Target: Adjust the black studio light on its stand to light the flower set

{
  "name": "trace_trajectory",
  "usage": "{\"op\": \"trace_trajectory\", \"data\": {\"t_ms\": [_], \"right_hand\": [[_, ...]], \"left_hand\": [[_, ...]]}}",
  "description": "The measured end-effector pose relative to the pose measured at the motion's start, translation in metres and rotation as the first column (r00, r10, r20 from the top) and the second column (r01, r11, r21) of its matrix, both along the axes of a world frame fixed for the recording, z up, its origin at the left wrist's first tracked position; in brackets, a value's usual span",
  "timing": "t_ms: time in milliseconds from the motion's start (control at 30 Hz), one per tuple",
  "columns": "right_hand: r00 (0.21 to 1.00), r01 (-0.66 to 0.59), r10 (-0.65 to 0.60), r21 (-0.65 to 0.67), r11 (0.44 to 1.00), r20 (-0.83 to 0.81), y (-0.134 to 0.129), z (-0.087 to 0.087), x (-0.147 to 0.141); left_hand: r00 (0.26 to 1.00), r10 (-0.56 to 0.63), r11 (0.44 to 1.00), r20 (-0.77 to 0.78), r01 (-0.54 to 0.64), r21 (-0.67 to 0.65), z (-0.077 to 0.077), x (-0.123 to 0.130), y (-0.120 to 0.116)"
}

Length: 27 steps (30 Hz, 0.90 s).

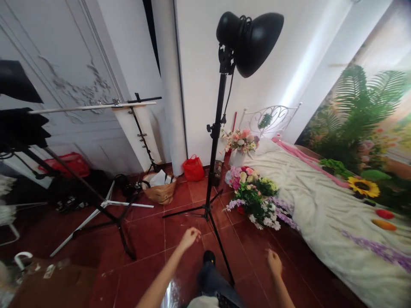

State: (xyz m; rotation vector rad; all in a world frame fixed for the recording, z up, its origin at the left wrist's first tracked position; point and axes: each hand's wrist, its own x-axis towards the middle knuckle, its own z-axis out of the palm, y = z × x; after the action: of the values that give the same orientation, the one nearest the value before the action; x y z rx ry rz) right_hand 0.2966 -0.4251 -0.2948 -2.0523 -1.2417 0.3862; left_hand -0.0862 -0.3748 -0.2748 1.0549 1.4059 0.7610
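My left hand (190,238) hangs in the air over the red tiled floor, just left of the black light stand (214,149); its fingers are loosely curled and what they hold, if anything, is too small to make out. Right of the stand's leg, my right hand (274,262) is also raised, fingers curled and slightly blurred. Neither hand touches the stand. On top of the stand sits a black lamp head (260,42) facing right, its cable hanging down beside the pole.
The stand's legs spread across the floor ahead. Flowers (257,192) lie beside a bed with a cream cover (321,214) on the right. A basket (159,191), a red bag (193,168) and more stands with legs (112,214) are at the left.
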Motion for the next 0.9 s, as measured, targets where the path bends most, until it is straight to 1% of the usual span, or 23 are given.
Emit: {"op": "trace_trajectory", "data": {"t_ms": [67,100,133,167,233,267,300,333,367,433,467,500,567,633,700,767,900], "right_hand": [[0.984,-0.118,0.106,-0.085,0.989,-0.142,0.072,0.004,-0.018],[0.963,-0.217,0.200,-0.080,0.973,-0.180,0.109,0.009,-0.031],[0.941,-0.303,0.287,-0.073,0.950,-0.180,0.143,0.015,-0.045],[0.911,-0.395,0.377,-0.090,0.914,-0.168,0.175,0.022,-0.061],[0.833,-0.552,0.540,-0.111,0.827,-0.118,0.230,0.037,-0.090],[0.796,-0.605,0.599,-0.124,0.787,-0.084,0.253,0.044,-0.103],[0.774,-0.632,0.632,-0.129,0.765,-0.041,0.274,0.052,-0.114],[0.764,-0.638,0.645,-0.131,0.759,0.007,0.292,0.060,-0.123],[0.765,-0.631,0.641,-0.132,0.765,0.056,0.309,0.069,-0.131],[0.765,-0.610,0.627,-0.146,0.779,0.145,0.338,0.087,-0.142],[0.749,-0.613,0.635,-0.167,0.772,0.186,0.351,0.097,-0.146],[0.718,-0.628,0.659,-0.200,0.752,0.224,0.363,0.106,-0.150],[0.620,-0.668,0.728,-0.289,0.686,0.293,0.381,0.122,-0.154],[0.524,-0.669,0.778,-0.397,0.628,0.347,0.395,0.134,-0.156],[0.460,-0.637,0.800,-0.485,0.600,0.385,0.405,0.143,-0.156],[0.436,-0.605,0.804,-0.529,0.595,0.405,0.414,0.148,-0.157],[0.444,-0.576,0.800,-0.555,0.600,0.404,0.431,0.156,-0.163]], "left_hand": [[0.999,-0.015,0.985,-0.029,0.020,0.170,0.044,0.004,0.073],[0.999,-0.018,0.963,-0.046,0.030,0.267,0.068,0.006,0.108],[0.998,-0.011,0.927,-0.065,0.035,0.373,0.093,0.009,0.141],[0.997,0.014,0.881,-0.079,0.025,0.472,0.118,0.013,0.172],[0.995,0.070,0.792,-0.074,-0.010,0.611,0.165,0.021,0.225],[0.993,0.093,0.755,-0.068,-0.026,0.655,0.186,0.025,0.247],[0.990,0.131,0.720,-0.058,-0.055,0.691,0.205,0.030,0.267],[0.983,0.177,0.685,-0.050,-0.087,0.723,0.222,0.034,0.283],[0.975,0.215,0.649,-0.049,-0.105,0.753,0.237,0.038,0.297],[0.964,0.259,0.584,-0.053,-0.113,0.804,0.263,0.046,0.319],[0.965,0.257,0.565,-0.057,-0.102,0.819,0.274,0.049,0.327],[0.968,0.243,0.556,-0.056,-0.092,0.826,0.283,0.052,0.335],[0.982,0.183,0.561,-0.039,-0.072,0.825,0.298,0.059,0.347],[0.997,0.079,0.581,-0.014,-0.034,0.814,0.308,0.066,0.356],[0.999,-0.036,0.593,0.003,0.019,0.805,0.314,0.071,0.363],[0.996,-0.092,0.594,0.010,0.047,0.803,0.316,0.075,0.368],[0.997,-0.077,0.564,0.002,0.042,0.825,0.317,0.075,0.372]]}}
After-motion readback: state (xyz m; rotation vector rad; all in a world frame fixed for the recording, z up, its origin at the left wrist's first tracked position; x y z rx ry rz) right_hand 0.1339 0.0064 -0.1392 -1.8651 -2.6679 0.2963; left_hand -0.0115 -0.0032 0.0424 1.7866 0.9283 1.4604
